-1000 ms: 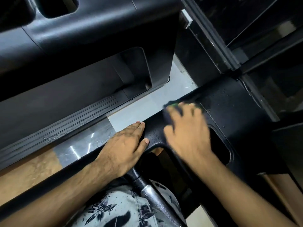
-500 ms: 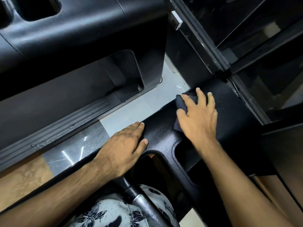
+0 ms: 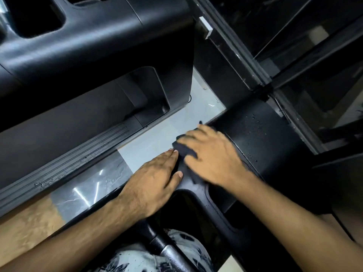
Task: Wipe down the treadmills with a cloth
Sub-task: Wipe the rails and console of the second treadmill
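Note:
I look down on the black plastic console of a treadmill, with water droplets on its top. My right hand presses a dark cloth flat onto the console's left edge, fingers spread over it. My left hand rests flat on the console's left arm, fingers straight, its fingertips touching the cloth. Most of the cloth is hidden under my right hand.
A second black treadmill stands to the left, its ribbed side rail running along the grey and wooden floor. A metal handlebar rises below my hands. Dark window frames fill the upper right.
My right hand has slid the cloth back and left across the console, from the droplet area toward my left hand. My left hand has stayed put.

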